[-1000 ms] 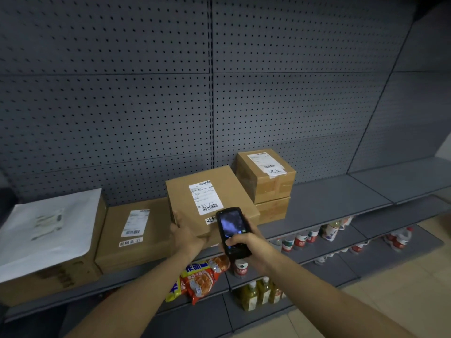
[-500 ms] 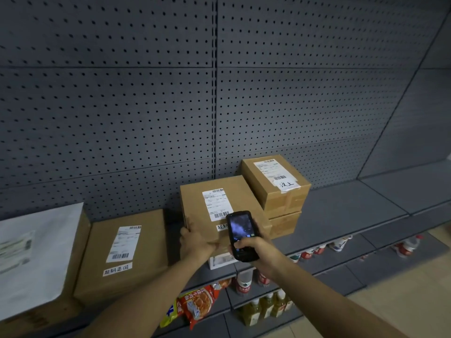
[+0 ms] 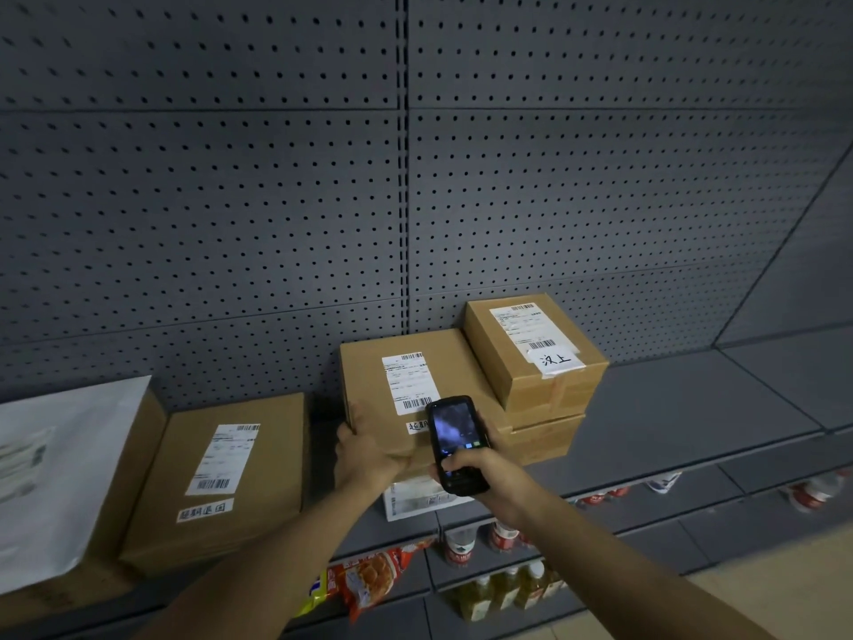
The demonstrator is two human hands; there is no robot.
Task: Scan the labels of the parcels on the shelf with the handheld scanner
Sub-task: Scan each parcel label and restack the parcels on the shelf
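Fingers (image 3: 454, 464) of the right hand (image 3: 480, 473) curl round the scanner (image 3: 454, 441), thumb on its lower face, screen lit, its top edge over the lower barcode of the label (image 3: 408, 383). Left hand (image 3: 369, 455) grips the near left corner of the middle parcel (image 3: 369, 390), which lies on the shelf (image 3: 669, 408) between a flat parcel (image 3: 221, 478) and a stacked small box (image 3: 531, 348).
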